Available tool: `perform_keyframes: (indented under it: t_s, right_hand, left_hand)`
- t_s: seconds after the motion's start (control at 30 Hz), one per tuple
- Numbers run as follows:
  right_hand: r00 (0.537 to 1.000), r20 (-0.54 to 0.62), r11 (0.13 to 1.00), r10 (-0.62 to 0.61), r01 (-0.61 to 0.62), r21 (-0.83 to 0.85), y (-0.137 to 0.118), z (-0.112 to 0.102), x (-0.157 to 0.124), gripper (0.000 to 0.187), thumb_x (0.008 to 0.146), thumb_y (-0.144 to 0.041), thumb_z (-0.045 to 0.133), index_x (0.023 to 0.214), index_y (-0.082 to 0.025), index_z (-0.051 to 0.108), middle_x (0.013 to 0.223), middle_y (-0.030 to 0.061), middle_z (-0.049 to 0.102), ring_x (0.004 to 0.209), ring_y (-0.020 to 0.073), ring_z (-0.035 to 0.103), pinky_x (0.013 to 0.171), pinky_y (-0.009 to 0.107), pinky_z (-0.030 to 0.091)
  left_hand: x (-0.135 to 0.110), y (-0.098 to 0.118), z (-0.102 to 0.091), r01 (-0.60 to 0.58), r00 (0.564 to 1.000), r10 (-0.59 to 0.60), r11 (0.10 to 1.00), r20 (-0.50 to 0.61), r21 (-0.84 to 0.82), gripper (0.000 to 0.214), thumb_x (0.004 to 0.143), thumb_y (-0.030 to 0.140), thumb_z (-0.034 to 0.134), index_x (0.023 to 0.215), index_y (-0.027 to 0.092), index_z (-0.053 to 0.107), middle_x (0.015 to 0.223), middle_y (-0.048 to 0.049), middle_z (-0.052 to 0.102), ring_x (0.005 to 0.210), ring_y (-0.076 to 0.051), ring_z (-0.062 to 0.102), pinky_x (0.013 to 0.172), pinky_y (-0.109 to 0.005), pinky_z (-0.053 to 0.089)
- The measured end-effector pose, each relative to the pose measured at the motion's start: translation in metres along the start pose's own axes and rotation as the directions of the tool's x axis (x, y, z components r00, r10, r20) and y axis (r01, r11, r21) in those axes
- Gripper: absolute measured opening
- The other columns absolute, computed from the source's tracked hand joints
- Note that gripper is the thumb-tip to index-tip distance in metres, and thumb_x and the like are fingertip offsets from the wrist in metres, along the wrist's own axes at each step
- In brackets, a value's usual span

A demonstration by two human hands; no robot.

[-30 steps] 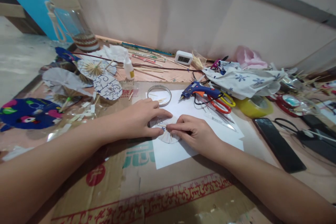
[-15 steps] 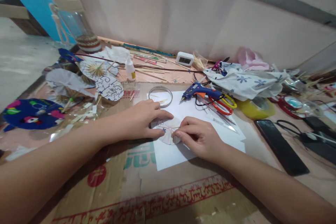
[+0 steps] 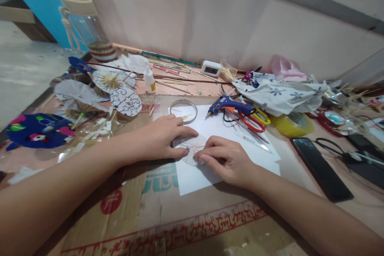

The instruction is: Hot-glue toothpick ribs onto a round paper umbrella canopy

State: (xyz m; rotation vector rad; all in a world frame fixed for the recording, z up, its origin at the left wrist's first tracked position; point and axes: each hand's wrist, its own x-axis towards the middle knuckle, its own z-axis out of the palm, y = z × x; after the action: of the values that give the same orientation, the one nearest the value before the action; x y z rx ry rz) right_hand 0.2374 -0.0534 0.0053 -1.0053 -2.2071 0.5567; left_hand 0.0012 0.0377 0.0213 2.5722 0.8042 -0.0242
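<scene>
A small round fabric disc [image 3: 189, 159] with blue flower marks and thin sticks laid out from its middle lies on white paper [image 3: 192, 184]. My left hand [image 3: 162, 138] rests at its left side, thumb and forefinger apart, their tips pressing the disc. From the right, my right hand [image 3: 226, 158] reaches over the disc with thumb and forefinger pinched near its centre. Whatever sits in that pinch is too small and covered to make out. Behind my left hand, a metal ring [image 3: 183, 111] surrounds several short stick pieces.
A blue glue gun [image 3: 229, 105], red-handled scissors [image 3: 253, 123] and yellow tape [image 3: 292, 124] lie at the right, beside a phone [image 3: 322, 170]. Small finished parasols [image 3: 125, 102], a glue bottle [image 3: 149, 79] and a glass bottle [image 3: 88, 28] stand left. Cardboard [image 3: 144, 216] lies underneath.
My right fingertips have shifted slightly left, closer to the disc's centre. My left hand keeps its place on the disc.
</scene>
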Motion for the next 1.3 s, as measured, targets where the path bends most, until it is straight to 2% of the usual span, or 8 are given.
perform_keyframes:
  t_s: [0.27,0.6,0.83,1.0,1.3]
  right_hand:
    - [0.999,0.018,0.999,0.028,-0.028,-0.020,0.0014,0.0029,-0.0004,0.032,0.102,-0.021,0.057,0.081,-0.018,0.081,0.077,0.0042,0.069,0.068,0.0144,0.066,0.063,0.026,0.051]
    - [0.998,0.021,0.998,0.051,-0.050,-0.030,0.0005,0.0032,0.0015,0.031,0.102,-0.019,0.057,0.082,-0.017,0.080,0.077,0.0042,0.068,0.068,0.0142,0.065,0.063,0.026,0.050]
    - [0.994,-0.104,0.999,0.034,-0.033,0.010,-0.0012,-0.0006,-0.0005,0.029,0.102,-0.020,0.058,0.084,-0.016,0.080,0.077,0.0048,0.070,0.065,0.0139,0.065,0.058,0.025,0.050]
    - [1.000,-0.017,0.999,0.014,-0.015,-0.039,0.0013,0.0021,-0.0014,0.032,0.102,-0.020,0.055,0.081,-0.016,0.080,0.076,0.0056,0.069,0.067,0.0154,0.065,0.062,0.027,0.051]
    - [0.994,0.081,0.994,0.070,-0.062,-0.087,0.0006,0.0028,0.0008,0.034,0.104,-0.023,0.053,0.083,-0.016,0.078,0.078,0.0053,0.069,0.072,0.0169,0.064,0.066,0.029,0.049]
  left_hand:
    - [-0.0016,-0.0016,0.0005,-0.016,1.000,0.015,1.000,-0.009,-0.009,0.053,0.092,0.048,0.068,0.143,0.032,0.067,0.111,-0.0082,0.065,0.101,-0.029,0.060,0.093,-0.039,0.045]
    - [-0.0010,0.0002,-0.0015,-0.017,1.000,0.017,1.000,-0.002,0.011,0.052,0.092,0.044,0.069,0.143,0.031,0.067,0.110,-0.0079,0.065,0.101,-0.028,0.060,0.093,-0.038,0.045]
    - [-0.0020,-0.0004,-0.0006,-0.026,1.000,0.026,1.000,-0.015,0.006,0.052,0.093,0.045,0.069,0.143,0.031,0.067,0.115,-0.0086,0.066,0.107,-0.030,0.061,0.094,-0.039,0.045]
    - [-0.0021,0.0000,-0.0016,-0.029,1.000,0.029,1.000,-0.011,0.005,0.051,0.092,0.045,0.069,0.142,0.031,0.067,0.114,-0.0086,0.066,0.105,-0.029,0.061,0.094,-0.039,0.046]
    - [-0.0018,0.0002,-0.0009,-0.031,0.999,0.031,1.000,-0.028,0.006,0.051,0.091,0.044,0.069,0.140,0.030,0.068,0.110,-0.0077,0.066,0.103,-0.028,0.061,0.093,-0.038,0.046]
